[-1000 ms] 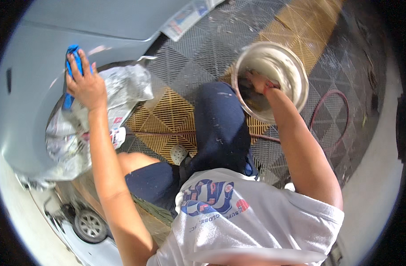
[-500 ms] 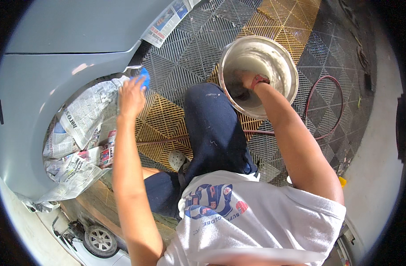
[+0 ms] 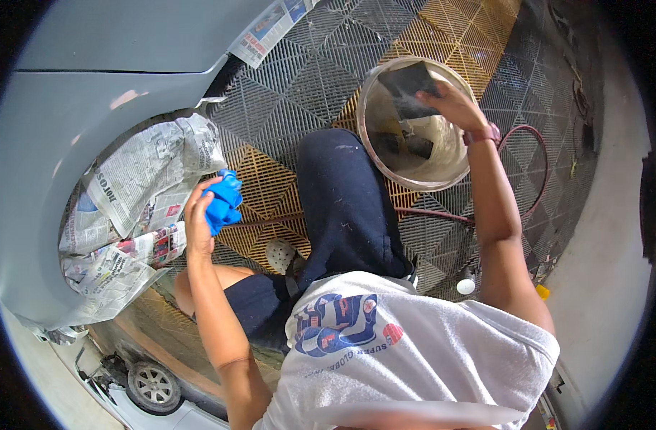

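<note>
My left hand (image 3: 199, 218) is closed round a crumpled blue cloth (image 3: 224, 201), held beside the newspaper-covered wheel arch of the grey car body (image 3: 120, 93). Over the mouth of a round bucket (image 3: 364, 129), my right hand (image 3: 451, 106) grips the edge of a dark sheet of sandpaper (image 3: 411, 87). Cloudy, pale residue coats the bucket's inside. Lower in it shows another dark piece (image 3: 417, 145), partly in shadow.
Newspaper (image 3: 138, 175) fills the wheel arch at the left. A thin red hose (image 3: 541, 168) crosses the grey and yellow grid floor tiles (image 3: 270, 107) behind my knee and loops right of the bucket. A white-capped container (image 3: 465, 287) stands by my right arm.
My right hand has come up out of the bucket with the dark sandpaper. My left hand has moved down, away from the arch's upper edge, with the blue cloth.
</note>
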`<state>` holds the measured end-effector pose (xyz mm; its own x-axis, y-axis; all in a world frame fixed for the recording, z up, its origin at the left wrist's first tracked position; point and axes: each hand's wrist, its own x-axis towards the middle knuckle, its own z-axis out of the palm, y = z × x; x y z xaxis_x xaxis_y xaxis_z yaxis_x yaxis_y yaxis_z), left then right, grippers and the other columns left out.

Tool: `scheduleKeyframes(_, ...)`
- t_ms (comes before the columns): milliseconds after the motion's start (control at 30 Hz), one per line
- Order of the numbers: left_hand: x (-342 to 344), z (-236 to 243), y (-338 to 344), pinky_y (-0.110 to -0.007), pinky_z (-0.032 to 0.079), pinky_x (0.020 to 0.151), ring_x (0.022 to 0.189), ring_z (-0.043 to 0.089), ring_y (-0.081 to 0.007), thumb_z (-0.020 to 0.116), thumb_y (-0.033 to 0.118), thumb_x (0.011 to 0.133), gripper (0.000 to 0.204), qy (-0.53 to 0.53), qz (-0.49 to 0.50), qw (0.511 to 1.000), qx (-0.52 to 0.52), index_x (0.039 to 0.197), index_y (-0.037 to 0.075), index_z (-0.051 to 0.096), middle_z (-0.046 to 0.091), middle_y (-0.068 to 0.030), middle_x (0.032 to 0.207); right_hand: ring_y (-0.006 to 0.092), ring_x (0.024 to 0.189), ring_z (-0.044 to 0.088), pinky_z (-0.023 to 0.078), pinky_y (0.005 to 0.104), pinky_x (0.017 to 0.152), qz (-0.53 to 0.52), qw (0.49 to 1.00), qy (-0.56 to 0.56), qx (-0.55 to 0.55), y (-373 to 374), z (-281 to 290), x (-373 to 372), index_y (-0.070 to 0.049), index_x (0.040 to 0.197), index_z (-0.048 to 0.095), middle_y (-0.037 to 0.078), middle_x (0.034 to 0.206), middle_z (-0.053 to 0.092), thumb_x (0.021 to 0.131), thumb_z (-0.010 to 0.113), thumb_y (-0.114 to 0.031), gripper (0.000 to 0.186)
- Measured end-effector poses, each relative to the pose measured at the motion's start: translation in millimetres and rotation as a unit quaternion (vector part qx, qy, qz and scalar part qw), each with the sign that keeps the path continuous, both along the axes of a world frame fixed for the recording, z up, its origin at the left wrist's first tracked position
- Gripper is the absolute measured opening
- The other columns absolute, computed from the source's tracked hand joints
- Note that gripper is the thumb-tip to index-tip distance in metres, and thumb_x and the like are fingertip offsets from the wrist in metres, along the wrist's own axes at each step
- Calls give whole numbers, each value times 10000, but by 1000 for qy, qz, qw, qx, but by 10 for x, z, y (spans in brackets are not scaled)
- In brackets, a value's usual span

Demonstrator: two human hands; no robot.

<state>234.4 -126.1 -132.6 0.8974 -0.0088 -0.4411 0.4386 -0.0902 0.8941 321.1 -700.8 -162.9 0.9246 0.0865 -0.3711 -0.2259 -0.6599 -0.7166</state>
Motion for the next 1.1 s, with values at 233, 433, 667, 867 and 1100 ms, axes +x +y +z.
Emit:
scheduleKeyframes(233,280,374,-43,-292,499,814,846,636,-112,767,218,1013,209,-136,-22,969,204,970,13,766,734,-22,893,104,1049,669,531,296,972,-34,953,-157,256,623,519,101,-11,1390,679,17,1240,783,1064,711,-149,356)
scheduleKeyframes(433,447,705,-149,-324,566,813,862,723,-140,841,77,905,609,-220,-134,912,318,1482,164,666,801,-99,961,267,1408,608,455,465,1137,214,899,-380,18,2179,717,19,-220,1410,732,29,1497,678,738,543,223,827)
scheduleKeyframes(667,396,381,45,-366,568,835,885,738,-204,882,126,868,442,-315,-143,906,244,1292,129,758,793,-107,1005,276,1359,626,472,460,1079,273,885,-371,66,2995,477,-159,-280,1469,681,41,1450,695,794,669,86,768)
scheduleKeyframes(867,524,344,362,-294,526,807,849,639,-90,815,289,987,307,-193,-131,959,162,1077,0,769,762,-5,914,191,1244,642,542,379,1024,125,938,-49,319,3329,337,-52,-13,1563,510,117,1358,685,1135,598,-367,563)
scheduleKeyframes(1100,613,189,737,-324,517,765,787,641,-121,798,384,979,370,-174,-78,973,133,1023,18,764,746,-51,867,264,1337,591,546,521,1044,-165,765,138,607,3469,-384,284,-90,1609,465,121,1509,576,1153,496,-458,587)
